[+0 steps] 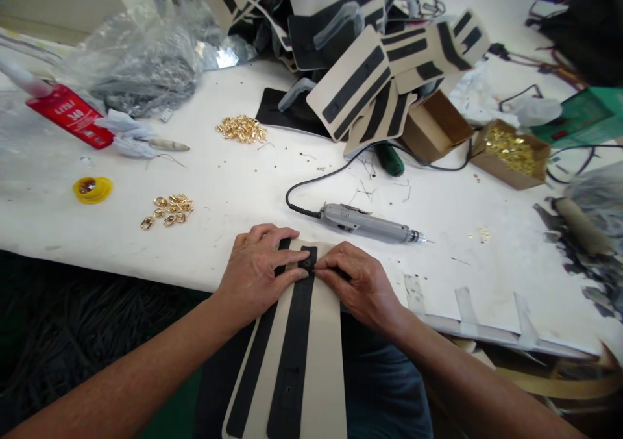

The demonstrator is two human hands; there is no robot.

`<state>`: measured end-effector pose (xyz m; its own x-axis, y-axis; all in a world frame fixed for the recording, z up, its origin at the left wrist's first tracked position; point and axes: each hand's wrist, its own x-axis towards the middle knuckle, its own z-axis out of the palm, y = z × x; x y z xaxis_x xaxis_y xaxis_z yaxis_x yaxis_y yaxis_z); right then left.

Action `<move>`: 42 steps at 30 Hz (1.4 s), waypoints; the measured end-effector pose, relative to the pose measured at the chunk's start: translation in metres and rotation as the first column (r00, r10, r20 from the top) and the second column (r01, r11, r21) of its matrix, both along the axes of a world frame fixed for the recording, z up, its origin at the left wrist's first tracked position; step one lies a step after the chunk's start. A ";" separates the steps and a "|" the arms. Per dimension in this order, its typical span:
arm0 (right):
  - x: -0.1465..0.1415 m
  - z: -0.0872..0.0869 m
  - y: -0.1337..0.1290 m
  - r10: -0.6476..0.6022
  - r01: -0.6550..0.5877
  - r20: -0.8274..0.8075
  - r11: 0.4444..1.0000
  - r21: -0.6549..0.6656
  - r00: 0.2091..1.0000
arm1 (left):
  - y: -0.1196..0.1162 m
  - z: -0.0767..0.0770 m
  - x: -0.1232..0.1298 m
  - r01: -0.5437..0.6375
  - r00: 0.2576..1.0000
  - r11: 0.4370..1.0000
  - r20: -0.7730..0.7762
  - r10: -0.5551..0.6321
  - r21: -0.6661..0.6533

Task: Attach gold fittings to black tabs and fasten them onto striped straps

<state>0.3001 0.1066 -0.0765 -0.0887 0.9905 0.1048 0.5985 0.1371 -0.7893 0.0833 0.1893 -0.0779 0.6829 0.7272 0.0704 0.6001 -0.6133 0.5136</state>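
A long beige panel with black strips [324,348] slants from my lap up onto the table's front edge. My left hand [260,267] lies across its upper end, fingers and thumb framing a small dark spot on the middle strip. From the other side my right hand [363,280] pinches at that same spot; whatever sits between thumb and forefinger is too small to make out. A grey electric screwdriver [365,223] lies just beyond my hands, its bit facing right. Lower down, the same strip has a small rectangular outline with a hole.
Gold clasps [171,210] and smaller gold parts [241,129] lie in piles. Behind them are stacked panels [350,82], a red glue bottle [73,117] and a plastic bag [141,56]. A carton of gold pieces [511,156] stands right, near a green-handled tool [389,160].
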 end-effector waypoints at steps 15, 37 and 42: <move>-0.007 0.004 -0.003 -0.050 0.050 0.010 0.999 -0.016 0.999 | -0.011 0.001 -0.007 0.043 0.999 0.994 -0.021 -0.041 0.105; -0.032 0.027 0.015 -0.132 0.176 0.395 0.981 -0.078 0.909 | -0.010 -0.003 -0.010 0.038 0.999 0.993 0.011 -0.039 0.114; -0.033 0.035 0.031 -0.115 0.222 0.393 0.946 -0.238 0.912 | -0.011 -0.005 -0.011 0.035 0.999 0.992 0.022 -0.038 0.123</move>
<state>0.2670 0.1374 -0.0416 0.1029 0.9787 -0.1774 0.8483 -0.1795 -0.4981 0.0727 0.1786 -0.0827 0.7058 0.6867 0.1741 0.5645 -0.6936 0.4475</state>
